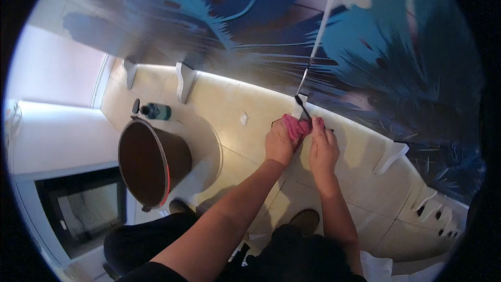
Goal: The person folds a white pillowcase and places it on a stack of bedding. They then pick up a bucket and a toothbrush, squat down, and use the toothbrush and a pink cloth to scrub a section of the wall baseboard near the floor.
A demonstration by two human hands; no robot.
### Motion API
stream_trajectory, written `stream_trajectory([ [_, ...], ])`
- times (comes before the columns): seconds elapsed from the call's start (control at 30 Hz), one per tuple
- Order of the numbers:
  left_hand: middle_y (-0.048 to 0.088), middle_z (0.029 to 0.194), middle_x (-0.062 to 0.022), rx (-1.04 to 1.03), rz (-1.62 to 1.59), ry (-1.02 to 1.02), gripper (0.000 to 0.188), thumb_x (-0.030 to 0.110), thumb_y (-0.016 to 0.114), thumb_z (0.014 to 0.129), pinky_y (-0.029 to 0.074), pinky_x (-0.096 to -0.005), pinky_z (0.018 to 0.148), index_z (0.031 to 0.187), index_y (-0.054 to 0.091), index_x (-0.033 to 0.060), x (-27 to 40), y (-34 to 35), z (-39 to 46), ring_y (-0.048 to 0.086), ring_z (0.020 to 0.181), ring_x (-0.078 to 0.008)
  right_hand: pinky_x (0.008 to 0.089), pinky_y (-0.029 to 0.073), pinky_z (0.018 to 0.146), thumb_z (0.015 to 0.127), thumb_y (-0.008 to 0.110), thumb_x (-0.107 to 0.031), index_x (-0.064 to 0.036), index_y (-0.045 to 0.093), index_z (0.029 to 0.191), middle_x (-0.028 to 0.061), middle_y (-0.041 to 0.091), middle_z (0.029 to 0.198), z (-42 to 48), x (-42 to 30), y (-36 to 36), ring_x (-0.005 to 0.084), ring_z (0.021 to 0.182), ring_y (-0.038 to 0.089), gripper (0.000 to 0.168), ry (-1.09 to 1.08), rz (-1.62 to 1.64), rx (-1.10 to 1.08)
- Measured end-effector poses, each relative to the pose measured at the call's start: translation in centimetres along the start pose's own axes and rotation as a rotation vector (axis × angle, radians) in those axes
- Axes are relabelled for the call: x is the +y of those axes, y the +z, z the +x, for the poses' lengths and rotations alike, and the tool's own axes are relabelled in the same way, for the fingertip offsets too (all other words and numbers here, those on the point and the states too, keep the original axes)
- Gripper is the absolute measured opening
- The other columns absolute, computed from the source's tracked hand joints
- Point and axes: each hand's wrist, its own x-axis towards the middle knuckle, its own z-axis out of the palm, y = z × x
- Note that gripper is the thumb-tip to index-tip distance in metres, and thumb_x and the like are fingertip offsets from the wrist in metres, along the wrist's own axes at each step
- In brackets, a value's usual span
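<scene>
My left hand [280, 141] grips a pink cloth [296, 126] bunched against a pale bracket-like foot [299, 107] under the edge of a large panel printed with blue feathers [235, 27]. Just right of it, my right hand [325, 145] holds a thin black-handled tool, apparently a brush [302, 103], its dark head pointing up at the foot by the panel's lower edge. Part of the pink cloth shows at the right fingers too. A white seam [327, 15] runs up the panel above the hands.
A large brown bucket [172, 152] stands at the left, beside a green-blue pump bottle [159, 111] lying on the tiled floor. A crumpled white scrap [244, 118] lies near my left hand. More white feet [184, 82] line the panel's edge. A dark-fronted appliance [86, 207] is at lower left.
</scene>
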Motion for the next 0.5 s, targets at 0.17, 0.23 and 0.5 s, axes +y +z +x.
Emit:
stream_trajectory([
  [0.17,0.057,0.110,-0.0167,0.114,0.086,0.061,0.048,0.017,0.060,0.084,0.048,-0.0460,0.075,0.127,0.045,-0.0001,-1.4,0.9,-2.1,0.059,0.098,-0.0348,0.0417,0.050,0.082,0.086,0.059,-0.005,-0.026,0.055,0.139,0.0083,0.058,0.096,1.0,1.5,0.1,0.0308,0.091,0.059,0.057,-0.055,-0.277,-0.088],
  [0.23,0.057,0.108,-0.0160,0.106,0.118,0.046,0.048,0.014,0.059,0.084,0.047,-0.0452,0.077,0.128,0.045,0.0002,-1.5,0.9,-3.0,0.059,0.097,-0.0337,0.0416,0.050,0.076,0.085,0.059,-0.003,-0.028,0.054,0.139,0.0062,0.054,0.089,-0.1,3.1,-0.1,0.0286,0.088,0.058,0.060,-0.129,-0.334,-0.110],
  [0.5,0.056,0.108,-0.0118,-0.157,0.118,0.037,0.037,0.013,0.053,0.085,0.046,-0.0424,0.082,0.121,0.050,0.0069,-2.8,-3.7,-5.3,0.059,0.097,-0.0300,0.0430,0.050,0.073,0.088,0.059,-0.006,-0.025,0.049,0.143,0.0089,0.052,0.085,-2.7,1.1,-1.4,0.0307,0.082,0.058,0.059,-0.106,-0.473,-0.348],
])
